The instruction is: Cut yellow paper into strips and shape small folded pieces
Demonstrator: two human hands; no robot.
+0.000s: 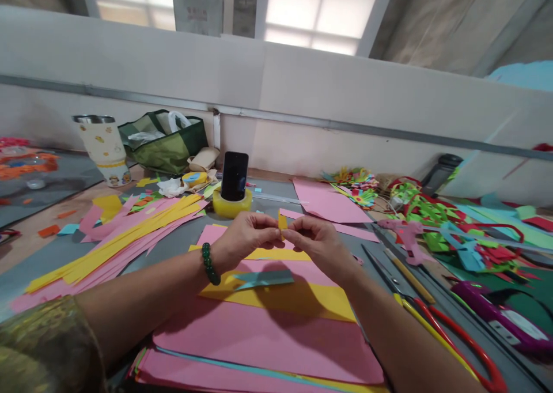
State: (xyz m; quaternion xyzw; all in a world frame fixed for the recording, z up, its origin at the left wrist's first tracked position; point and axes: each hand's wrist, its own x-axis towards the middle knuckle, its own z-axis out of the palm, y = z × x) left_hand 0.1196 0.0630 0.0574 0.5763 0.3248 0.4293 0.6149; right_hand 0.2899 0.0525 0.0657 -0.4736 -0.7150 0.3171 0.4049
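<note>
Between the fingertips of both hands is a small yellow paper strip (282, 221), standing upright over the stack of coloured paper. My left hand (254, 231) pinches its left side, with a green bead bracelet on the wrist. My right hand (315, 240) pinches it from the right. Below them lie pink sheets (268, 329) with yellow sheets (311, 301) across them. On the yellow paper rests a blue paper strip (265, 278), with small yellow bits beside it.
Yellow and pink strips (116, 246) lie to the left. A phone (234, 176) stands in a tape roll (232, 206). Scissors (432, 318), a pink glue gun (406, 234) and a purple device (501, 318) lie right. A tumbler (103, 151) and green bag (168, 145) stand behind.
</note>
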